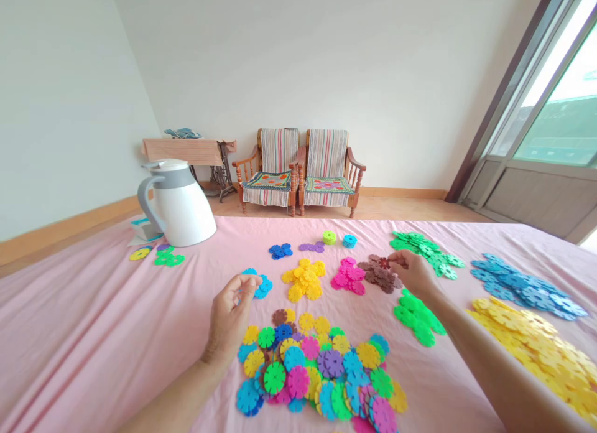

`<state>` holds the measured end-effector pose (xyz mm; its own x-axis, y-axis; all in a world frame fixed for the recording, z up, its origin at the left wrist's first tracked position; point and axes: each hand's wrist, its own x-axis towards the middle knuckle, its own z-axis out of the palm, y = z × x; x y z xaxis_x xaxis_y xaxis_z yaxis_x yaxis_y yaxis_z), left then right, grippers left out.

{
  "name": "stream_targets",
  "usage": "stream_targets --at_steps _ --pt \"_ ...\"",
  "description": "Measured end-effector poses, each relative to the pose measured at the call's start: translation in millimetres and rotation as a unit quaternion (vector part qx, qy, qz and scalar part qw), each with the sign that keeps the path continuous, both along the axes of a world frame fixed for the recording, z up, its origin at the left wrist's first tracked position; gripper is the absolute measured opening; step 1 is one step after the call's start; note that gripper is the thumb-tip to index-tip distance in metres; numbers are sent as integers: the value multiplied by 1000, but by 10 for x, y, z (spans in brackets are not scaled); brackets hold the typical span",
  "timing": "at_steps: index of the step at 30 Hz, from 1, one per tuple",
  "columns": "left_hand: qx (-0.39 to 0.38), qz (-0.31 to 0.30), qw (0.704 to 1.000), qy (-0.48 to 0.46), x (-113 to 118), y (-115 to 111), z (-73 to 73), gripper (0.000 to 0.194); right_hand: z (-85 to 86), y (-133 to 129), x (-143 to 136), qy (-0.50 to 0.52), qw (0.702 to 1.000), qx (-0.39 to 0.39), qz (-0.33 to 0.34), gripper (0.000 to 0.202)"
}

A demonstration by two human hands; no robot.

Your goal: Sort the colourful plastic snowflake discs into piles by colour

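My right hand [413,271] pinches a brown disc [383,263] above the brown pile [380,276]. My left hand [236,302] is raised by the light blue discs [263,287], thumb and fingertips together; whether anything sits between them is too small to tell. Between the hands lie a yellow pile [304,279] and a pink pile [348,276]. Nearer to me spreads a mixed heap of notched discs [317,371] in many colours. A green pile [418,318] lies just below my right hand.
On the pink cloth [140,333] stands a white jug [184,209] at the back left. Large blue [522,287] and yellow piles [536,346] lie right, a green pile [424,249] behind. Small stacks [349,241] sit at the back.
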<state>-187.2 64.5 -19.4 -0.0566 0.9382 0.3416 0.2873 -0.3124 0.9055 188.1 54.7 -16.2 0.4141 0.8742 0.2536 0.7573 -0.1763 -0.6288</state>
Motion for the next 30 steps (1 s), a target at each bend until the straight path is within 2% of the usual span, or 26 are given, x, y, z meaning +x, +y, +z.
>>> stream_targets --at_steps 4,11,17,24,27,30 --pt "-5 1 1000 0 -2 15 -6 34 -31 13 -64 -25 1000 12 -10 15" --pt "-8 -9 1000 -3 -17 35 -50 32 1 -59 -463 -82 986 15 141 19" --pt "-5 -8 1000 -2 -14 23 -44 29 -79 -92 -507 -180 970 31 161 25" --pt "-9 -12 1000 -2 -21 38 -53 30 -168 -59 -556 -175 967 39 182 31" --pt "-9 -11 1000 -2 -21 44 -58 30 -119 -80 -633 -172 967 43 183 34" --pt "-7 -10 1000 -1 -14 45 -55 30 19 -157 -792 -136 968 44 204 29"
